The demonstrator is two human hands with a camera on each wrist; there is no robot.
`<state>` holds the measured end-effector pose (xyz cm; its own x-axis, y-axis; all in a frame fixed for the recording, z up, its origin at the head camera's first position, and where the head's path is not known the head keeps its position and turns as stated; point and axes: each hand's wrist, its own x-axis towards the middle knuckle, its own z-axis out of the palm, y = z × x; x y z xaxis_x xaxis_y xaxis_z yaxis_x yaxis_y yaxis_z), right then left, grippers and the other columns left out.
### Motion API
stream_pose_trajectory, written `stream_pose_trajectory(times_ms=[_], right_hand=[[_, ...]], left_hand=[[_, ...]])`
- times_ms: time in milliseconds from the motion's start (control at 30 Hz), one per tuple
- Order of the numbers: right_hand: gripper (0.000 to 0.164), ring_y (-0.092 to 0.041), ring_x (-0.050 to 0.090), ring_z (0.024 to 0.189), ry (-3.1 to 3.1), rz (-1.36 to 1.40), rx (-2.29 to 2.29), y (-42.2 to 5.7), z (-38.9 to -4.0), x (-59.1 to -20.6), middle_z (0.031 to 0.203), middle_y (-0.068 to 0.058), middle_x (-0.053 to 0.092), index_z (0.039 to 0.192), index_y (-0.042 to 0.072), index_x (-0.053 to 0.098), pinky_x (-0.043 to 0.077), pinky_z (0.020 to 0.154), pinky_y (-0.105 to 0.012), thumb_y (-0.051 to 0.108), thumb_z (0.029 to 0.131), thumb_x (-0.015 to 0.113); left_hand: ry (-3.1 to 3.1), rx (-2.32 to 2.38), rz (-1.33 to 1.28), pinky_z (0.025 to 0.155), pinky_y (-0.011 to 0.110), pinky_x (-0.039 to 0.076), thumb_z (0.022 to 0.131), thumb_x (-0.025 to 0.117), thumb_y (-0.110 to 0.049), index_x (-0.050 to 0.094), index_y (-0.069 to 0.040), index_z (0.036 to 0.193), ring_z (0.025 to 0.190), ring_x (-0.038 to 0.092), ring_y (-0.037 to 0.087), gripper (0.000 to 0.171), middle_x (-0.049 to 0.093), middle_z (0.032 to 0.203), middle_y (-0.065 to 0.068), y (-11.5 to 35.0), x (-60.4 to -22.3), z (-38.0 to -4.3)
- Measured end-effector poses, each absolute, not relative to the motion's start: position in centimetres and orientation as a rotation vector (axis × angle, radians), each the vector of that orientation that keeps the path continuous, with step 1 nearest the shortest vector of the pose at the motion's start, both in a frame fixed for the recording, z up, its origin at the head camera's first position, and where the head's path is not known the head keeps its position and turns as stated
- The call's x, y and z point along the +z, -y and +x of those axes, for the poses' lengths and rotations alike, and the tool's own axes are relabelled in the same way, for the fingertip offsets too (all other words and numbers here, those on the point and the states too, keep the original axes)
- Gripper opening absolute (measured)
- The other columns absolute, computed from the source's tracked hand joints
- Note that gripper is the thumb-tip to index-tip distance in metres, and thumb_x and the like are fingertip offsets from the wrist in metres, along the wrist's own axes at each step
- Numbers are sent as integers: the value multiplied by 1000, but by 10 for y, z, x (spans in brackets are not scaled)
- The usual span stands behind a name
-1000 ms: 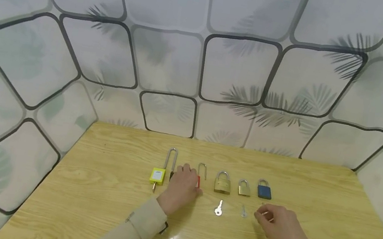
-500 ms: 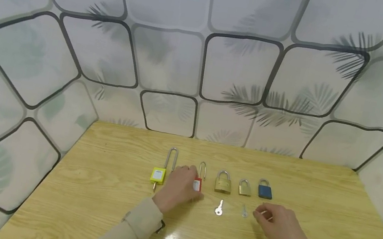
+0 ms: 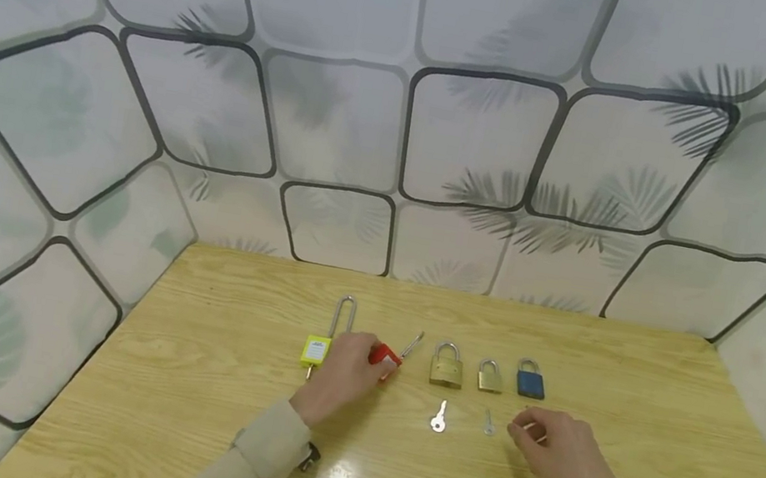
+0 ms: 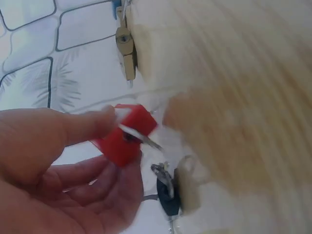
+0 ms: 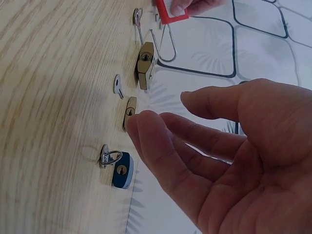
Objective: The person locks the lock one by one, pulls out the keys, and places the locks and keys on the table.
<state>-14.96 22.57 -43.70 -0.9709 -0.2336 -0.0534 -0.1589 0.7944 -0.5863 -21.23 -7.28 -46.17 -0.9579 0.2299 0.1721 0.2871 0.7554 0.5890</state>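
My left hand [image 3: 338,380] pinches a red padlock [image 3: 384,360] between thumb and fingers, tilted so its shackle points up and right. A key [image 4: 151,141] sticks out of the red padlock in the left wrist view. Right by that hand stands a black padlock [image 4: 168,195] with keys in it; its body is hidden behind the hand in the head view. My right hand [image 5: 219,151] holds nothing, its fingers loosely bent and thumb apart. Nearest to it are a blue padlock [image 3: 530,384] and a small key with a ring [image 5: 105,157].
A yellow padlock [image 3: 315,351] with a key lies at the row's left end. Between the hands lie a large brass padlock [image 3: 446,371] and a small brass padlock [image 3: 489,380]. A bigger key [image 3: 438,417] and a thin key [image 3: 489,423] lie in front of them.
The red padlock has swung from pointing straight back to leaning right in my left hand, which has shifted slightly left and nearer. The right hand has stayed almost still.
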Motion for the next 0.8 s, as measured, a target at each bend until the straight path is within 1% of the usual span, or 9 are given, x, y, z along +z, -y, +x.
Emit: stream_pose_trajectory(times_ms=[67, 167, 267, 367, 467, 600, 700, 800], right_hand=[[13, -10, 63, 62, -2857, -313, -922, -226, -149, -438, 80, -7, 74, 93, 5, 72, 55, 51, -29, 15, 92, 64], [13, -10, 63, 62, -2856, -296, -918, -226, -149, -438, 80, -7, 73, 93, 5, 72, 55, 51, -29, 15, 92, 64], [13, -10, 63, 62, -2852, -287, -916, -226, -148, -438, 80, -7, 73, 93, 5, 72, 55, 51, -29, 16, 92, 64], [12, -10, 62, 61, -2850, -291, -921, -227, -148, -438, 80, -7, 73, 93, 5, 71, 55, 51, -29, 15, 92, 64], [12, -10, 63, 61, -2852, -308, -929, -228, -148, -439, 79, -7, 73, 92, 5, 72, 55, 51, -30, 14, 93, 64], [12, -11, 63, 63, -2867, -321, -926, -228, -148, -438, 79, -6, 73, 92, 5, 72, 56, 53, -32, 14, 93, 63], [12, -13, 64, 68, -2896, -331, -912, -227, -148, -438, 80, -5, 73, 92, 6, 73, 58, 59, -37, 15, 92, 64], [13, -15, 63, 72, -2921, -341, -920, -226, -149, -436, 81, -4, 73, 92, 6, 74, 58, 64, -41, 14, 92, 64]], left_hand=[[2861, -922, -424, 46, 20, 45, 84, 74, -12, 70, 0, 80, 55, 50, 10, 13, 66, 67, 4, 75, -461, -213], [2863, -858, -463, 45, 21, 43, 82, 75, -9, 72, -1, 79, 54, 49, 11, 10, 64, 65, 4, 77, -457, -213], [2866, -852, -509, 45, 22, 45, 78, 78, -6, 75, -1, 79, 54, 51, 11, 6, 67, 66, 6, 79, -452, -214], [2890, -873, -520, 48, 23, 49, 77, 79, -5, 76, -1, 82, 57, 54, 12, 7, 70, 71, 8, 81, -449, -213], [2904, -879, -499, 52, 24, 52, 78, 80, -7, 75, -2, 85, 61, 56, 12, 11, 72, 76, 8, 81, -449, -213], [2898, -888, -479, 53, 24, 51, 79, 80, -12, 74, -1, 89, 63, 56, 12, 16, 72, 81, 8, 81, -450, -212], [2879, -944, -474, 52, 24, 50, 80, 80, -16, 72, -2, 90, 63, 56, 12, 19, 72, 82, 7, 80, -450, -211], [2857, -1063, -479, 54, 23, 52, 80, 80, -20, 70, -5, 91, 65, 58, 10, 21, 72, 82, 5, 78, -449, -208]])
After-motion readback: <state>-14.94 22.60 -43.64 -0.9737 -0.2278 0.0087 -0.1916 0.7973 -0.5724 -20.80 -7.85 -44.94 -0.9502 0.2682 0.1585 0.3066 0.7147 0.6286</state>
